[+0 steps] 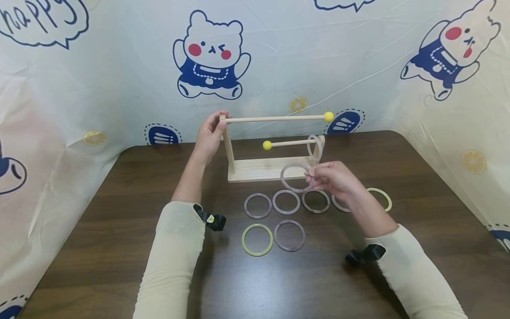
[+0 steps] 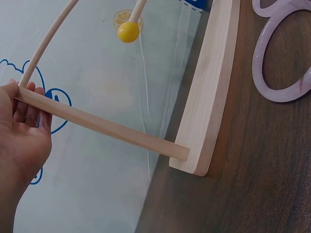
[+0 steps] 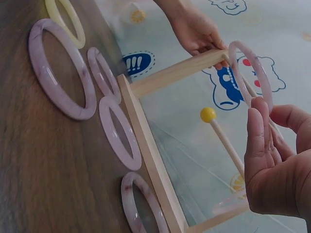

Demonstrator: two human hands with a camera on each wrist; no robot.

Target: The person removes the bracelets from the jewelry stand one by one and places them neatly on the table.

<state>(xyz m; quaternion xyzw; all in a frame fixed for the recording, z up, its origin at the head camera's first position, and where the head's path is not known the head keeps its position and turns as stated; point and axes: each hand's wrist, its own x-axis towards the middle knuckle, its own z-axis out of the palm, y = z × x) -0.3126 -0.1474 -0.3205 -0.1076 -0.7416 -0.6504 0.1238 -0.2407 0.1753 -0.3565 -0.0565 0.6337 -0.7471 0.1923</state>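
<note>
Two hands were busy in the head view: your left hand (image 1: 210, 135) gripped the rack (image 1: 271, 170) post at centre, and your right hand (image 1: 332, 179) pinched a ring (image 1: 287, 167) just right of centre, above the table (image 1: 119, 212). Left wrist view: fingers (image 2: 30, 104) curled round the post, lower left. Right wrist view: fingertips (image 3: 256, 127) pinched the ring at right.

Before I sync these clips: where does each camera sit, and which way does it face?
Head: above, looking forward and down at the rack, rings on the table; both sleeved arms show.
Left wrist: low by the left hand, looking along the rack's post; only that hand shows.
Right wrist: by the right hand, looking across the held ring at the rack; both hands show.
All share the rack.
</note>
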